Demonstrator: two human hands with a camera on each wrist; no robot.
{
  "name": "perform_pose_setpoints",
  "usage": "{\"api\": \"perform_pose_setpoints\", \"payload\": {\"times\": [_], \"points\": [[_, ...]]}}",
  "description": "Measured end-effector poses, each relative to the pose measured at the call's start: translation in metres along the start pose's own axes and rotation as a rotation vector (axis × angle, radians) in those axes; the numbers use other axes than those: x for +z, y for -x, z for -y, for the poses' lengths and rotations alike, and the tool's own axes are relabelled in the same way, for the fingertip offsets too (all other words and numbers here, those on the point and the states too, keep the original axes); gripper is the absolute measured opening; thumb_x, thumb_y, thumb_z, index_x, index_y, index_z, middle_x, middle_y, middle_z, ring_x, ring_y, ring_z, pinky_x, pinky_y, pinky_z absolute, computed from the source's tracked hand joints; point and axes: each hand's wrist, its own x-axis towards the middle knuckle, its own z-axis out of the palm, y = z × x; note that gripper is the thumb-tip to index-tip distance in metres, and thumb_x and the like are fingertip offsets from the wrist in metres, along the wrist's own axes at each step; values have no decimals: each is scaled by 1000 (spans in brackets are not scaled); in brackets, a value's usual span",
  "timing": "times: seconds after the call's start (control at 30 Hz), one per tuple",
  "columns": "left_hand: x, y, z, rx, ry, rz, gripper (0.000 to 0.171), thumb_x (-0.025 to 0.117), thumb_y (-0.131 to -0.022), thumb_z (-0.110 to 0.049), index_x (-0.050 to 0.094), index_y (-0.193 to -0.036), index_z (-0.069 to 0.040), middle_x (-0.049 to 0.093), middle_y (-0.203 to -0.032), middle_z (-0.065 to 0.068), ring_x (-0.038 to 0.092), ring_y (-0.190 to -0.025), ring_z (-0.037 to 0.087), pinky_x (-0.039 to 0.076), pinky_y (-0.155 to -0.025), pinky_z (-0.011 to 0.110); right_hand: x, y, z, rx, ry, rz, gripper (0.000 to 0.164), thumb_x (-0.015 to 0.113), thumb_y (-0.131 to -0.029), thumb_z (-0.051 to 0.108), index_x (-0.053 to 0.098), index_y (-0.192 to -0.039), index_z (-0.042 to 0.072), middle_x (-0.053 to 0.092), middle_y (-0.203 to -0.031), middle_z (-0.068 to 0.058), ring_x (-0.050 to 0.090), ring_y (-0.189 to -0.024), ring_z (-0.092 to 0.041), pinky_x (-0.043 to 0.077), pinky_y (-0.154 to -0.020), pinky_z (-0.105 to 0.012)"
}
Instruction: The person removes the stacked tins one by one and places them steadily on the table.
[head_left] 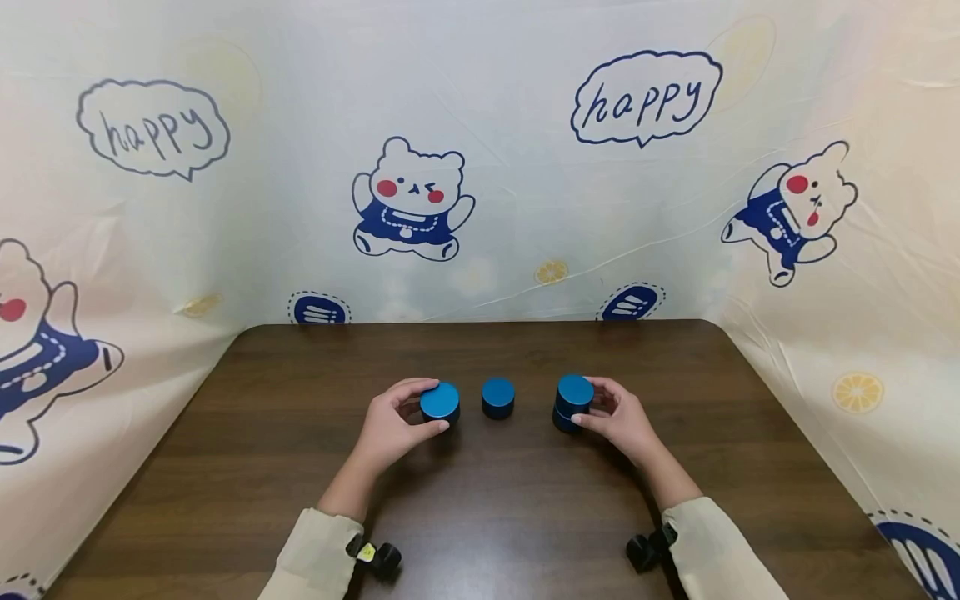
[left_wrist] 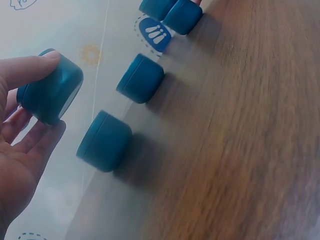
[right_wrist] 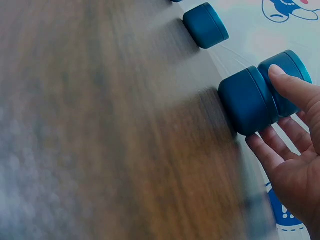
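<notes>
My left hand (head_left: 392, 423) grips a blue round lidded tin (left_wrist: 54, 90) between thumb and fingers. In the left wrist view this tin hangs in the air, apart from a second blue tin (left_wrist: 105, 141) on the table beneath it. The head view hides most of that lower tin. On the right, my right hand (head_left: 621, 423) holds an upper blue tin (right_wrist: 285, 75), thumb on its side. It sits on or right against a lower tin (right_wrist: 247, 102), whose base is on the table. Between the hands stands a single blue tin (head_left: 498, 398).
The brown wooden table (head_left: 495, 517) reaches back to a pale curtain (head_left: 525, 208) printed with bears and speech bubbles. Small black devices, one (head_left: 386, 560) at the left wrist and another (head_left: 643, 552) at the right, are strapped by the cuffs.
</notes>
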Motion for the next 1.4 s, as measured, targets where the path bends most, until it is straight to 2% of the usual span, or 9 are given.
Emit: {"api": "perform_pose_setpoints", "payload": {"times": [0.3,0.43,0.7,0.77,0.93,1.03,1.17,1.4], "points": [[-12,5,4,0,4,-64,54,87,-74,-13,66,-124,-10,59,-128,10,58,-116,30,50,-95,46,0,1,-1,-3,-6,-1,60,81,-81,11,53,-134,5,57,-130,-17,54,-120,-35,48,-98,-43],[-18,4,3,-18,4,-86,55,85,-75,-8,64,-126,-6,58,-130,14,57,-118,32,48,-97,48,1,0,0,-9,-7,-4,60,81,-80,10,53,-133,6,57,-130,-17,55,-120,-35,49,-97,-43],[-26,12,-26,-39,-33,-118,53,81,-78,-1,60,-127,4,56,-130,22,56,-118,37,46,-97,51,1,1,1,-16,-14,3,60,81,-80,10,52,-133,6,56,-131,-17,54,-121,-35,48,-98,-43],[-27,13,-27,-53,-37,-129,53,81,-78,0,60,-127,4,56,-129,22,56,-118,38,46,-98,51,1,1,1,-16,-17,3,60,80,-81,10,52,-134,6,56,-132,-18,53,-122,-35,48,-98,-44],[-32,8,-3,-97,-15,-158,56,83,-77,-4,61,-129,-2,56,-131,19,55,-119,37,45,-100,49,0,2,4,-2,-25,11,60,79,-82,8,51,-135,5,55,-133,-18,52,-123,-36,47,-99,-44],[-35,5,13,-118,-19,-170,58,84,-77,-12,62,-130,-7,56,-133,14,56,-120,33,45,-100,44,0,6,15,7,-23,18,59,79,-82,7,51,-134,3,54,-133,-20,52,-123,-38,47,-99,-45],[-39,5,20,-138,-44,-173,59,84,-78,-17,61,-131,-8,55,-134,14,55,-120,33,45,-100,43,0,11,29,12,-13,22,58,78,-83,5,51,-134,1,55,-132,-22,52,-122,-39,47,-99,-47],[-43,2,29,-208,-45,-166,59,84,-78,-16,60,-131,-8,53,-136,14,53,-123,33,44,-101,43,1,12,33,23,-12,16,57,78,-82,3,51,-133,1,55,-131,-22,53,-121,-38,46,-99,-47]]}}
